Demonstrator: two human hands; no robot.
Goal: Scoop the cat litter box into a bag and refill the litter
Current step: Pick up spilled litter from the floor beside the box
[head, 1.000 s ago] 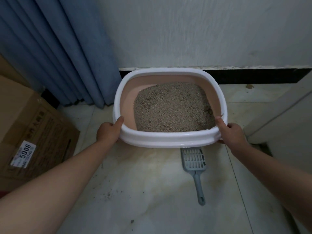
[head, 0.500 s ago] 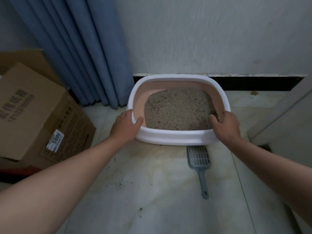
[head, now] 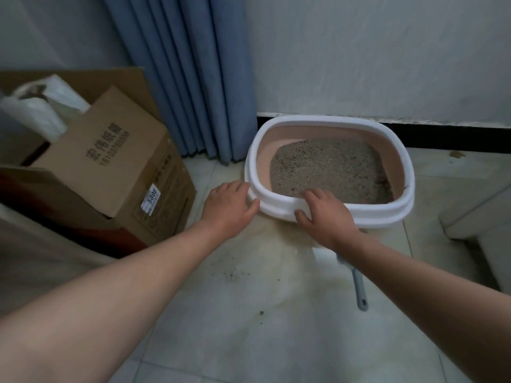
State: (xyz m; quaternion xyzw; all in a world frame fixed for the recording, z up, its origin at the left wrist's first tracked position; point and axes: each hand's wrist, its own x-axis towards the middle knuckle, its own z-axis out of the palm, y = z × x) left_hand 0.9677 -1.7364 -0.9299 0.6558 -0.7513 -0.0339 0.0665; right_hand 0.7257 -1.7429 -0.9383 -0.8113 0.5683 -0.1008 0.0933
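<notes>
Forward, left hand (head: 228,207) spread against litter box (head: 387,210) corner, right hand (head: 327,219) clasping rim.

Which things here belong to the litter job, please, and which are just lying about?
For the job: litter box, litter, grey scoop, possibly the white bag.
Lying about: cardboard box, blue curtain, spilled grains.

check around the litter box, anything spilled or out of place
Yes: loose litter grains lie scattered on the floor tiles in front of the litter box, beside a yellowish stain. The grey scoop lies on the floor too, partly hidden under the right forearm.
</notes>
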